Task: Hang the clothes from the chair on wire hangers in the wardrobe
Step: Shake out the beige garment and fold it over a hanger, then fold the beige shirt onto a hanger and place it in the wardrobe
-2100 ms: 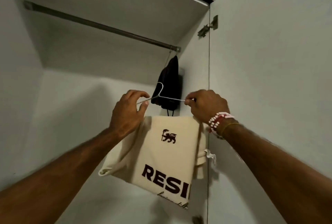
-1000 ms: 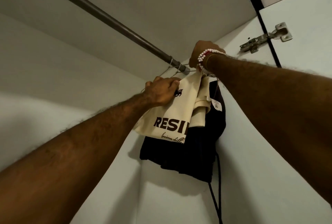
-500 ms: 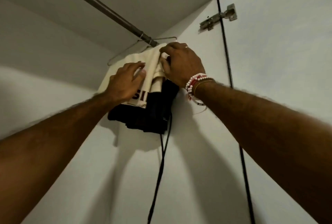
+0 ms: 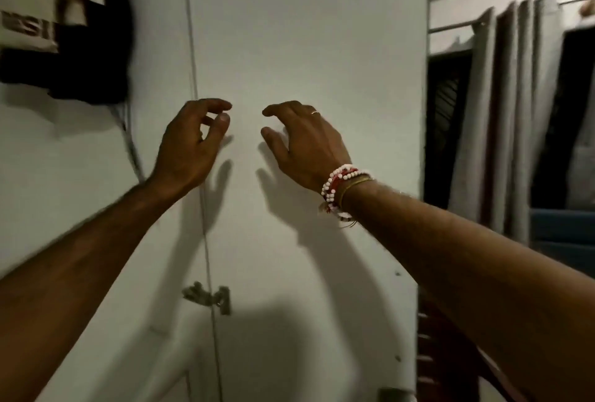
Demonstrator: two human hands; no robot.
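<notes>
The cream shirt with dark lettering (image 4: pixel 30 12) hangs at the top left inside the wardrobe, in front of a black garment (image 4: pixel 96 57). Their hangers and the rail are out of frame. My left hand (image 4: pixel 190 144) is raised in front of the open wardrobe door (image 4: pixel 306 31), fingers curled apart and holding nothing. My right hand (image 4: pixel 306 140), with beaded bracelets at the wrist, is beside it, also empty with its fingers spread. Both hands are well to the right of the hung clothes.
A door hinge (image 4: pixel 209 297) sits low on the wardrobe's side panel. A black cord (image 4: pixel 130 144) dangles under the black garment. Past the door's right edge are grey curtains (image 4: pixel 512 111), a dark window and something blue (image 4: pixel 560 231).
Both hands have let go of the cream shirt and dropped away from it. The view has swung right and down, so the clothes now sit at the top left corner.
</notes>
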